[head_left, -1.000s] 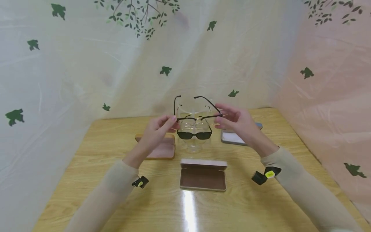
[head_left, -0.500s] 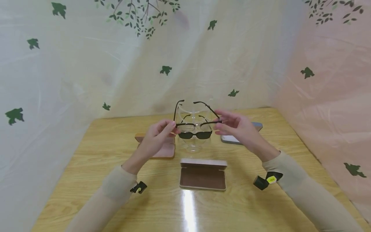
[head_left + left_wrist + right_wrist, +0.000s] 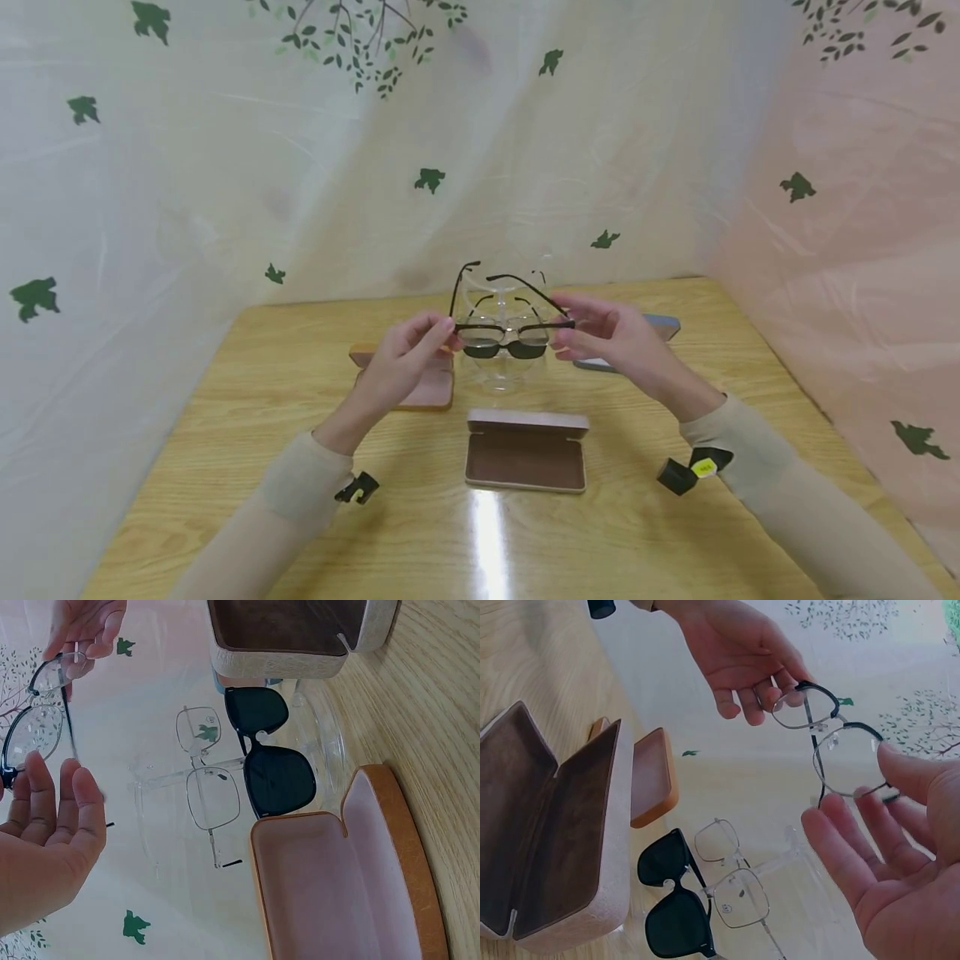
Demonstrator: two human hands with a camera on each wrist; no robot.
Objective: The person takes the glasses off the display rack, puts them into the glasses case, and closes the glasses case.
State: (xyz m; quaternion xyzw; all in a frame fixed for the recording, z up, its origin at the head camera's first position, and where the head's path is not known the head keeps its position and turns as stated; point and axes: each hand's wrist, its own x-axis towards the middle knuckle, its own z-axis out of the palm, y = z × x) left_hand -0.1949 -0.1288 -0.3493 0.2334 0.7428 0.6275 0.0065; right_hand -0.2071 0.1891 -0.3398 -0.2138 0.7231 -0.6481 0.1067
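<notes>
My left hand (image 3: 408, 354) and right hand (image 3: 618, 337) hold a pair of black half-rim eyeglasses (image 3: 551, 326) by the outer ends of its front. Thumb and fingers pinch each end, and both temples stand unfolded, reaching away from me. Behind them in the head view is a clear display stand (image 3: 501, 383) bearing black sunglasses (image 3: 527, 351). Thin metal-framed eyeglasses (image 3: 213, 796) sit on the same stand, above the sunglasses. From the right wrist, the held lenses (image 3: 847, 761) show clear, well away from the sunglasses.
An open pale case (image 3: 525, 462) with a brown lining lies in front of the stand. To its left is an open orange-brown case (image 3: 431, 392) with pink lining. A blue-grey case (image 3: 663, 323) is partly hidden behind my right hand. Patterned cloth (image 3: 337, 208) hangs behind the wooden table (image 3: 247, 375).
The held eyeglasses have come down, their front now overlapping the top of the sunglasses in the head view. The right temple's tip has swung inward. Both hands have lowered slightly and keep their grip.
</notes>
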